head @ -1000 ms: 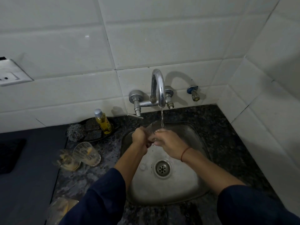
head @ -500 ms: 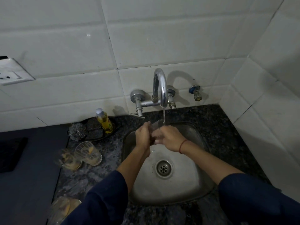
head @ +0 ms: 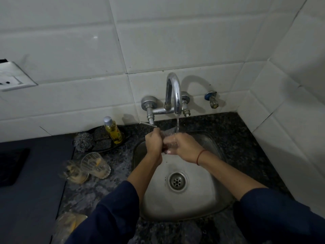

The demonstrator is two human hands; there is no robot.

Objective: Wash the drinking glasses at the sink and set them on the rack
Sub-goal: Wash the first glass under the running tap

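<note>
Head view. To the left of the steel sink basin [head: 202,199], two soiled clear ribbed tumblers [head: 95,164] lie tipped on the speckled dark granite counter [head: 246,147]. A third soiled glass [head: 68,224] sits at the lower left edge. Behind them stand a yellow soap bottle [head: 112,128] and a steel-wool scourer [head: 83,140].

The curved chrome faucet [head: 174,92] overhangs the rear of the basin. White tiled walls close in the back and right side. The basin floor around the round drain [head: 177,181] is open.

The clear drinking glass [head: 169,133] is held over the basin under the running stream [head: 177,123]. The left hand [head: 153,143] is curled round it, and the right hand [head: 184,146] grips its other end.

Compared with half a second earlier, hands and glass remain under the spout and the counter glasses are unmoved.
</note>
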